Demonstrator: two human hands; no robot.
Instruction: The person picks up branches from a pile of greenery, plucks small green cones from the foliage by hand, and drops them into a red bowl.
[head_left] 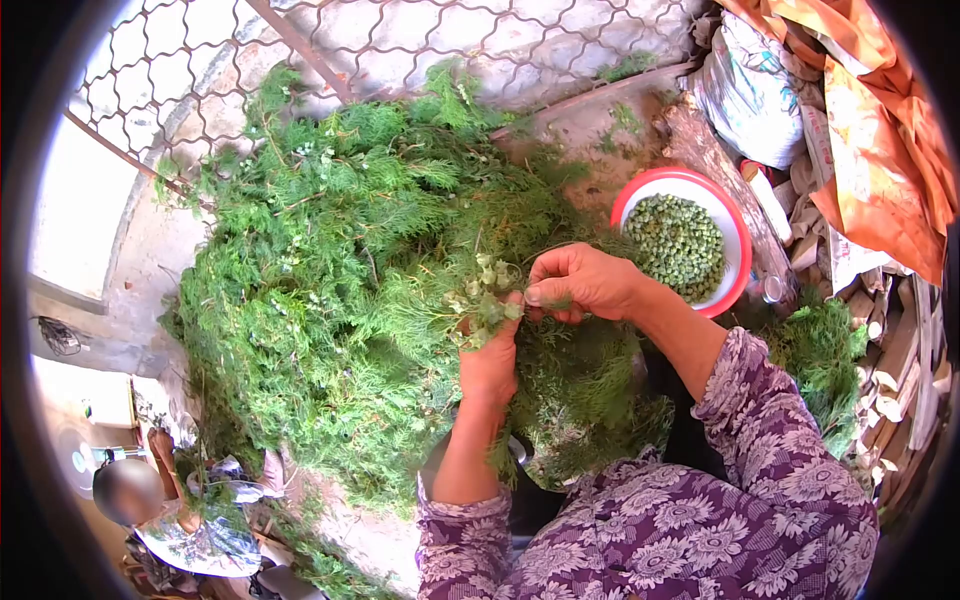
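My left hand (488, 362) is closed around a green conifer sprig (484, 300) that carries pale green seed cones, over the near side of a large heap of cut conifer branches (330, 260). Close beside it, my right hand (580, 283) is closed in a pinch at the right edge of the sprig. What lies between its thumb and finger is too small to make out. Just beyond the right wrist stands a white bowl with a red rim (742, 240), holding many loose green cones (675, 245).
A wire mesh fence (400, 40) runs behind the heap. At the right are a white sack (750, 90), an orange tarp (880, 150) and stacked firewood (900, 370). Another person (200, 530) sits at the lower left. More greenery (820, 350) lies by the wood.
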